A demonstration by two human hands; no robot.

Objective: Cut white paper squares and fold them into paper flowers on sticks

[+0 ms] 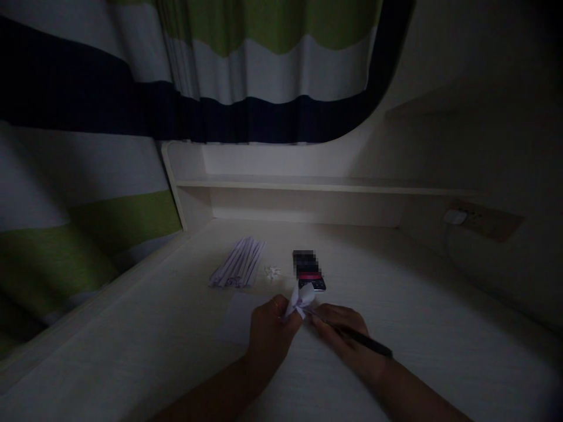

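My left hand (269, 331) pinches a piece of folded white paper (304, 295) that flares out at the top like petals. In my right hand (345, 328) is a slim tool with a dark handle (372, 343), gripped like a pen. Its thin front end meets the folded paper; the light is too dim to tell what kind of tool it is. A flat sheet of paper (237, 316) lies on the tabletop, just left of my left hand. Beyond my hands rests a dark phone (311, 282), partly blurred out.
A bundle of rolled paper sticks (240, 264) lies at the left, beside a little heap of small white scraps (272, 272). Behind the table (185, 328) runs a low shelf (285, 184). Striped curtains (118, 211) hang left and above. A plug (455, 217) sits in the right wall.
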